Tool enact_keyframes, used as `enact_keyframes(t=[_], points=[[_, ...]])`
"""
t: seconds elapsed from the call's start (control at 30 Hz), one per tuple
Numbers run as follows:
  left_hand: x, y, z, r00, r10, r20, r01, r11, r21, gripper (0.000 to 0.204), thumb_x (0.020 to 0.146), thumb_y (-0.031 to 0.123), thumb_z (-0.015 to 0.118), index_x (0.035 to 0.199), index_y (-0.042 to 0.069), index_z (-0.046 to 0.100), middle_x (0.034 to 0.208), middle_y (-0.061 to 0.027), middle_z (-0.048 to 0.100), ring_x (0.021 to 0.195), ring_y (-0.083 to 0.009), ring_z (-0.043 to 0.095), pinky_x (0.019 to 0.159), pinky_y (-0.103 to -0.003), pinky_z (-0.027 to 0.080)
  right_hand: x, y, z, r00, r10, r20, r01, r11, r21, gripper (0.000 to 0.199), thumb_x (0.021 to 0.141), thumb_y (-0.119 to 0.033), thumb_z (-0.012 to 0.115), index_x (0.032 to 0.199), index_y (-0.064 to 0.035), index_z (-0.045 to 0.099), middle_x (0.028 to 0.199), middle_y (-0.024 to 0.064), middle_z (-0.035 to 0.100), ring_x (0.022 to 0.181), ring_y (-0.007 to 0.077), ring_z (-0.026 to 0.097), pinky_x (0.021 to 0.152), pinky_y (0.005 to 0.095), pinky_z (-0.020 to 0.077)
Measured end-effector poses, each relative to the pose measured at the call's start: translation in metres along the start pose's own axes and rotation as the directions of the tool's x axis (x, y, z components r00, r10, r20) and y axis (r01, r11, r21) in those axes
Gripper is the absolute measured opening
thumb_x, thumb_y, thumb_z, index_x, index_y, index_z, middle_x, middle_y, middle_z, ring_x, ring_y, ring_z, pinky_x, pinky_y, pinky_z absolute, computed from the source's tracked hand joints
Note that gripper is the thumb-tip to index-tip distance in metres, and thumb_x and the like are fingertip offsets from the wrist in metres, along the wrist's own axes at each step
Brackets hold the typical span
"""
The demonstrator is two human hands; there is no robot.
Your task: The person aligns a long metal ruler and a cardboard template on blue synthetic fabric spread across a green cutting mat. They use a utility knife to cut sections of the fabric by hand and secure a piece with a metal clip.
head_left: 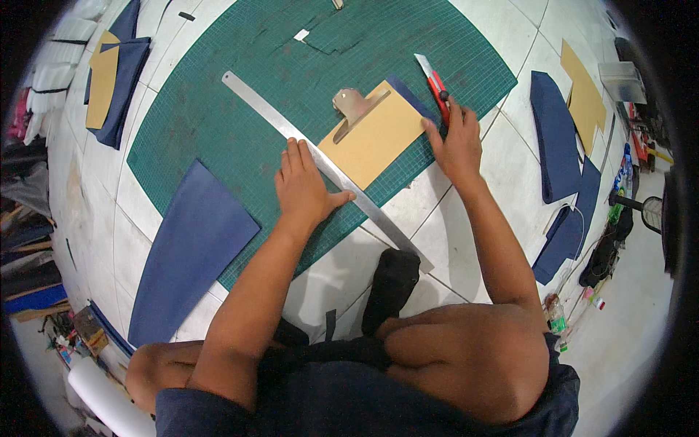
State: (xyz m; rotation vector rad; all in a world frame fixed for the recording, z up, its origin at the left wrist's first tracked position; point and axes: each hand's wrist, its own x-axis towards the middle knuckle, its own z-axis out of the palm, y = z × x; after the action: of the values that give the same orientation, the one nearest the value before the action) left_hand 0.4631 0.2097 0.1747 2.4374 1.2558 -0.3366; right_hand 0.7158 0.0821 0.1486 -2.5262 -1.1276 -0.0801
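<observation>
On a green cutting mat point(240, 138), a long metal ruler point(268, 115) lies diagonally along the left edge of a tan cardboard pattern piece point(386, 138). My left hand point(304, 182) presses the ruler down, fingers stretched forward and thumb out to the right. A silver bulldog clip point(352, 108) grips the cardboard's far side, with dark blue material point(411, 96) showing beneath. My right hand point(457, 142) is at the near end of a red utility knife point(435, 84) on the mat. Its thumb stays apart from the fingers, by the cardboard's right corner; the blade points away from me.
A large dark blue cut piece point(193, 233) overlaps the mat's left edge. More blue pieces point(555, 138) and cardboard patterns point(585, 102) lie on the white tiles to the right, others at far left. A plastic bottle point(555, 313) and a fan point(648, 211) stand at the right.
</observation>
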Motion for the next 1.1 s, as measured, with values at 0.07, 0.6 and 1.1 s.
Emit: enact_keyframes(t=[0.07, 0.6, 1.1], points=[[0.001, 0.000, -0.001, 0.998, -0.028, 0.061, 0.027, 0.999, 0.025, 0.129, 0.059, 0.053, 0.092, 0.151, -0.008, 0.025, 0.159, -0.0260, 0.026, 0.147, -0.0405, 0.028, 0.112, -0.052, 0.035, 0.023, 0.000, 0.007, 0.999, 0.024, -0.023, -0.026, 0.993, -0.112, 0.058, 0.091, -0.049, 0.068, 0.128, -0.0046, 0.061, 0.119, 0.0204, 0.060, 0.104, 0.0358, 0.063, 0.087, 0.0479, 0.0514], [0.001, 0.000, -0.004, 0.999, -0.026, 0.037, 0.025, 0.999, 0.035, 0.132, 0.058, 0.059, 0.089, 0.152, -0.007, 0.024, 0.161, -0.0245, 0.024, 0.145, -0.0388, 0.031, 0.109, -0.055, 0.039, 0.006, -0.018, -0.023, 0.938, 0.172, 0.302, -0.256, 0.929, 0.268, 0.043, 0.095, -0.031, 0.061, 0.123, -0.0023, 0.046, 0.096, 0.0260, 0.068, 0.087, 0.0464, 0.067, 0.075, 0.0536, 0.0519], [0.000, -0.004, 0.005, 0.999, -0.022, -0.032, 0.023, 0.999, 0.043, 0.128, 0.059, 0.055, 0.089, 0.153, -0.005, 0.025, 0.161, -0.0212, 0.026, 0.144, -0.0361, 0.033, 0.107, -0.054, 0.040, -0.072, -0.134, -0.019, 0.694, -0.280, 0.663, 0.153, 0.958, 0.244, 0.024, 0.095, -0.018, 0.055, 0.107, 0.0007, 0.047, 0.086, 0.0247, 0.069, 0.079, 0.0434, 0.070, 0.069, 0.0527, 0.0561]])
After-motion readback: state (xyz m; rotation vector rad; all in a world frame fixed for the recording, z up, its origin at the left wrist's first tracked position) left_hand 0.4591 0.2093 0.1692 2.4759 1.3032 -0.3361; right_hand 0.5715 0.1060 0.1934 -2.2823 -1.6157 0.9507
